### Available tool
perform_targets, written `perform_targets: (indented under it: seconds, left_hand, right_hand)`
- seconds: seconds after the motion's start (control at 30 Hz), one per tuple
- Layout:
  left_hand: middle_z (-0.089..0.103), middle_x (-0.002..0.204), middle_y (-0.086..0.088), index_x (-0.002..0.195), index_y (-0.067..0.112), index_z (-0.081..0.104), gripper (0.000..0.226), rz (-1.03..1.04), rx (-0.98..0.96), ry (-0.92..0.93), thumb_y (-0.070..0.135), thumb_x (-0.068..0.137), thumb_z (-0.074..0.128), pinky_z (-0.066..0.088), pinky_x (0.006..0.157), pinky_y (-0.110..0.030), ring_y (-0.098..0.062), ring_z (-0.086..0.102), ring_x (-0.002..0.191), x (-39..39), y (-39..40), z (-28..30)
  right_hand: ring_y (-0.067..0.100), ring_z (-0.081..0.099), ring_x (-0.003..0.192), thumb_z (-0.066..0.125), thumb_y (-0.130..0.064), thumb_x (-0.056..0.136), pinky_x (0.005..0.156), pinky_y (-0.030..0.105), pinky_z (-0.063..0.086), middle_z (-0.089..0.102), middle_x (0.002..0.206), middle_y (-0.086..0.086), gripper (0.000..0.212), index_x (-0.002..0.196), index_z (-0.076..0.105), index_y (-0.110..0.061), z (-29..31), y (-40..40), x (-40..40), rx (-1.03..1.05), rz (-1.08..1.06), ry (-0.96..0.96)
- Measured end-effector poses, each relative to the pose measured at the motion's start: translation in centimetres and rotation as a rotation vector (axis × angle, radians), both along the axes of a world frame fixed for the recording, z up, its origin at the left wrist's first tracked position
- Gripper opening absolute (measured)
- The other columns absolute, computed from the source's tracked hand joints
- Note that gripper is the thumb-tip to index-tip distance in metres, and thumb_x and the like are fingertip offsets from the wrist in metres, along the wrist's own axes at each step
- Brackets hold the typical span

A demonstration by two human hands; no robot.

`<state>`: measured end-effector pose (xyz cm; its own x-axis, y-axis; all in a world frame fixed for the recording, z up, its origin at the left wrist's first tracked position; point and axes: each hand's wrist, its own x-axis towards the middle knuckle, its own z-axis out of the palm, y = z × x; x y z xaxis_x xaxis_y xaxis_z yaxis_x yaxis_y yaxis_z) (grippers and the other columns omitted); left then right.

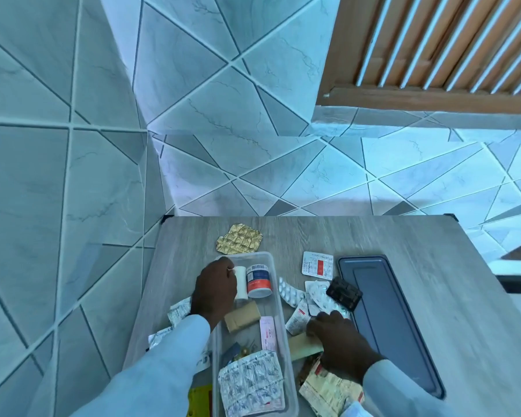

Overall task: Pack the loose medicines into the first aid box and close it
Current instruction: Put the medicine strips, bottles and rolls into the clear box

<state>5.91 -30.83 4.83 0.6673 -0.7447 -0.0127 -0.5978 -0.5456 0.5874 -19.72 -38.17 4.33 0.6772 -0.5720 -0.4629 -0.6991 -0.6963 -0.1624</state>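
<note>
Medicines lie scattered round the clear first aid box (275, 291) on my grey wooden table (433, 281), with packing well under way: a red-and-white labelled tub (259, 280), a tan wrapped dressing (242, 316), a pink sachet (267, 334) and a large foil blister sheet (251, 383) already sit inside. My left hand (214, 288) reaches over the box's left wall, fingers closed round a small white bottle (240, 282) that I am setting just beside the tub. My right hand (342, 341) presses down on the pile to the right of the box, fingers curled over loose blister strips (292, 293) and a tan envelope (303, 346); whether it has actually pinched anything I cannot tell. The dark lid (388, 320) waits flat on the table further right, a black blister pack (343, 293) overlapping its near-left corner. A gold foil strip (239, 239) lies beyond the box's far end, a red-and-white printed strip (317, 265) between box and lid, more packets by my left sleeve. To do this step well, I judge, the bottle should go down snug against the tub so the floor stays free for flat strips, which should be stacked level, nothing riding above the rim, or the lid will not seat
</note>
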Motion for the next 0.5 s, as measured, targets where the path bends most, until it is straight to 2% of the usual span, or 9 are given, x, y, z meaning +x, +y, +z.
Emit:
perform_targets:
  seconds: [0.07,0.17,0.23,0.3,0.37,0.4,0.5]
  left_hand:
    - [0.07,0.095,-0.005,0.094,0.019,0.064,0.013,-0.139,0.036,-0.039,0.025,0.091,0.053,0.052,0.071,-0.034,-0.023,0.064,0.083,-0.5,1.1,0.1]
    - [0.071,0.096,-0.002,0.097,0.022,0.068,0.022,-0.412,0.226,-0.202,0.037,0.082,0.063,0.055,0.077,-0.034,-0.024,0.068,0.087,-2.5,2.8,-0.2]
    - [0.073,0.076,0.0,0.082,0.02,0.073,0.031,-0.545,0.361,-0.351,0.041,0.06,0.082,0.059,0.061,-0.032,-0.021,0.072,0.068,-3.8,3.7,-0.5]
    - [0.069,0.058,0.0,0.065,0.019,0.071,0.037,-0.537,0.374,-0.453,0.034,0.038,0.092,0.055,0.045,-0.028,-0.018,0.067,0.049,-4.4,3.9,-1.3]
    - [0.065,0.052,-0.004,0.058,0.015,0.068,0.037,-0.545,0.372,-0.535,0.021,0.032,0.093,0.052,0.04,-0.029,-0.023,0.063,0.042,-4.5,3.5,-1.7]
    - [0.064,0.05,-0.005,0.057,0.014,0.067,0.036,-0.546,0.395,-0.564,0.018,0.032,0.092,0.05,0.04,-0.03,-0.024,0.062,0.041,-4.6,3.5,-1.7]
    - [0.067,0.055,-0.007,0.063,0.012,0.07,0.032,-0.551,0.47,-0.597,0.019,0.041,0.091,0.051,0.045,-0.032,-0.025,0.064,0.046,-4.5,3.5,-1.5]
  right_hand:
    - [0.031,0.046,0.109,0.055,-0.005,0.073,0.088,0.042,0.04,0.056,0.116,0.006,0.042,0.112,0.056,-0.02,-0.7,0.8,-0.1,-0.149,0.107,0.017]
    - [0.035,0.051,0.104,0.058,-0.009,0.073,0.085,0.048,0.043,0.061,0.109,0.009,0.035,0.107,0.059,-0.018,-1.4,1.0,0.3,-0.241,0.137,0.03]
    - [0.035,0.053,0.102,0.057,-0.014,0.073,0.084,0.05,0.042,0.062,0.105,0.008,0.031,0.103,0.06,-0.02,-1.2,0.8,0.4,-0.254,0.122,0.042]
    - [0.032,0.056,0.093,0.064,-0.02,0.067,0.077,0.05,0.045,0.065,0.092,0.004,0.026,0.093,0.063,-0.022,-0.8,0.6,0.3,-0.288,0.114,0.061]
    - [0.028,0.059,0.078,0.073,-0.021,0.052,0.065,0.046,0.047,0.065,0.075,-0.001,0.027,0.077,0.063,-0.024,-0.2,0.5,0.1,-0.325,0.074,0.063]
    - [0.028,0.059,0.076,0.073,-0.021,0.051,0.064,0.044,0.047,0.064,0.073,-0.002,0.027,0.075,0.062,-0.024,0.2,0.4,-0.1,-0.342,0.043,0.041]
    - [0.026,0.059,0.083,0.062,-0.026,0.062,0.07,0.039,0.044,0.066,0.084,-0.001,0.023,0.085,0.063,-0.022,2.4,-0.4,-0.2,-0.397,-0.139,-0.083]
